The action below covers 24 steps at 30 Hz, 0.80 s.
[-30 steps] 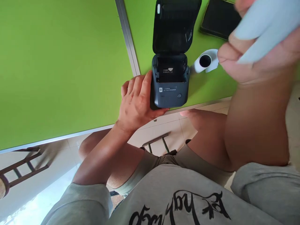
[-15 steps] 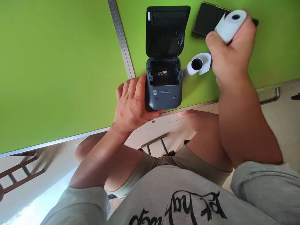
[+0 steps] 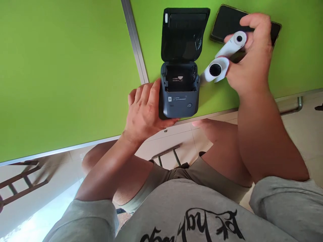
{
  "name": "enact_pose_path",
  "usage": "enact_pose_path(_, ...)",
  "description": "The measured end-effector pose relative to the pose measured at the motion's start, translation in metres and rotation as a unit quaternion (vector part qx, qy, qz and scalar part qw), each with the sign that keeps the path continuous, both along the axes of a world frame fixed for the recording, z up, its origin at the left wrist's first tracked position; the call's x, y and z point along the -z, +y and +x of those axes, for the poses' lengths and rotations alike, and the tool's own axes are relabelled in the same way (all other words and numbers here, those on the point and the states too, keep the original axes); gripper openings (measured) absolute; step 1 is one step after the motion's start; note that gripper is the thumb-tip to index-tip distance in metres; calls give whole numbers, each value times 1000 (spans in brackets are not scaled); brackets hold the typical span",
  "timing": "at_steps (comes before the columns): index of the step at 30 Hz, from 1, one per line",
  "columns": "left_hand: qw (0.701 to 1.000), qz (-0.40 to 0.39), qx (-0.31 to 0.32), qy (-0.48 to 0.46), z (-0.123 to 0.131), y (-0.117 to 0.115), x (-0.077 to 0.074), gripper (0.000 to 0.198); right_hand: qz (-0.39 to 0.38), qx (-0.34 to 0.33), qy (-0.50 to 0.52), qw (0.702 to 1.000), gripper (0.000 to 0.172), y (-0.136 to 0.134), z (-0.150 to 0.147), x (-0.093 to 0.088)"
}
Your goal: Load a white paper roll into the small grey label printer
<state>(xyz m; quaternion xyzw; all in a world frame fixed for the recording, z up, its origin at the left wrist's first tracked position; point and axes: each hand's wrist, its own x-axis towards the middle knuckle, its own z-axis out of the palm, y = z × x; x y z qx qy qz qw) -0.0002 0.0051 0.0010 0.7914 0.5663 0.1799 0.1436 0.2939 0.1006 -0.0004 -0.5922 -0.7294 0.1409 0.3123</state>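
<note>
A small dark grey label printer (image 3: pixel 179 106) stands on the table with its black lid (image 3: pixel 185 37) swung up. Its paper bay shows no roll inside. My left hand (image 3: pixel 143 109) grips the printer's left side, the thumb along its front bottom edge. To the right, a white paper roll with a narrow core (image 3: pixel 228 47) stands on the green surface. Just in front of it is a second white roll with a wide dark core (image 3: pixel 211 74) and a loose paper end. My right hand (image 3: pixel 254 60) is around the narrow-core roll with fingers spread, its thumb beside the wide-core roll's loose end.
A dark phone (image 3: pixel 228 22) lies behind my right hand. A metal strip (image 3: pixel 136 42) crosses the green table (image 3: pixel 63 74) left of the printer. The table's front edge runs just before the printer, above my legs.
My right hand has lowered the narrow-core roll from above the phone to beside the wide-core roll, and its fingers have spread off it. My left hand stays on the printer.
</note>
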Motion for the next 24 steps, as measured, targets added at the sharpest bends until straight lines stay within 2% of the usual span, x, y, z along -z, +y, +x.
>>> enact_pose_path(1,1000,0,0,2,0,0,0,117,58,24,38,997,64,-3,-2,-4)
enact_pose_path(3,1000,-2,2,3,1,-1,-1,116,169,32,100,980,54,-11,-8,-13)
enact_pose_path(6,1000,-3,0,3,1,-1,-2,114,245,-18,145,959,36,-25,-16,-24)
enact_pose_path(8,1000,-6,-2,7,2,0,-3,114,211,-55,110,970,34,-34,-20,-27)
enact_pose_path(10,1000,-11,-3,9,2,0,-3,115,154,-88,41,983,48,-41,-22,-26)
enact_pose_path(13,1000,-16,2,4,1,1,-3,115,85,-116,-50,988,67,-46,-26,-23)
enact_pose_path(18,1000,-13,6,3,1,2,-1,117,8,-8,-94,996,63,-46,-31,-15)
enact_pose_path(21,1000,-12,5,5,2,2,-1,119,-6,18,-95,995,64,-43,-31,-6)
enact_pose_path(24,1000,-11,1,6,3,2,-1,118,8,29,-86,996,54,-44,-31,-3)
